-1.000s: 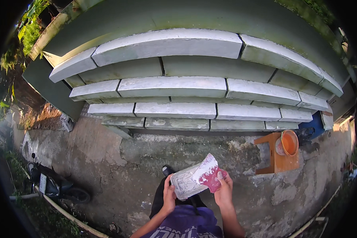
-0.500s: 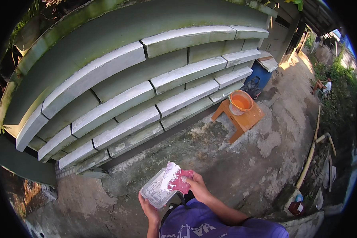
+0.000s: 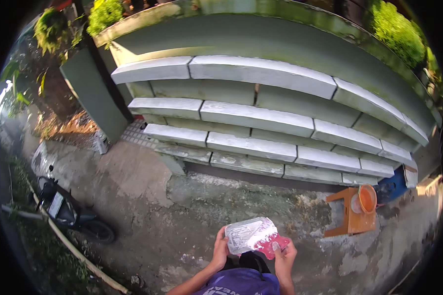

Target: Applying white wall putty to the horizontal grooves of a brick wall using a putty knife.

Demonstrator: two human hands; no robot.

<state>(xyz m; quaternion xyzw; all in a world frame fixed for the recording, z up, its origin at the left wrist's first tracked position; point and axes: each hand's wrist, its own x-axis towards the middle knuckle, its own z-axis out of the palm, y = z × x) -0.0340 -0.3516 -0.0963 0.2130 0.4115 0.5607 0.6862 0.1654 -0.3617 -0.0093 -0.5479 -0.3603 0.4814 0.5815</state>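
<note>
My left hand (image 3: 221,247) grips the side of a shallow clear plastic tub (image 3: 240,236), its surface streaked with white paste. In my right hand (image 3: 285,253) is a red putty scraper (image 3: 270,246), thumb pressed on its face. White paste coats the scraper's broad end, which lies over the right part of the tub. Whether the blade touches the tub, I cannot tell. Ahead stands a green-grey wall (image 3: 197,34) with rows of ledge blocks. Its upper ledges (image 3: 261,71) are coated white; the lowest row (image 3: 246,163) is patchy green-grey.
An orange bucket (image 3: 364,199) sits on a wooden stool (image 3: 354,223) at the right, near a blue container (image 3: 393,186). A motorbike (image 3: 74,211) is parked at the left beside a long pole (image 3: 79,255). A green panel (image 3: 94,96) stands at the wall's left end.
My view has swung left, so the stool and bucket now sit farther right and the motorbike has come into sight. Both hands keep hold of the tub and scraper, now held more level.
</note>
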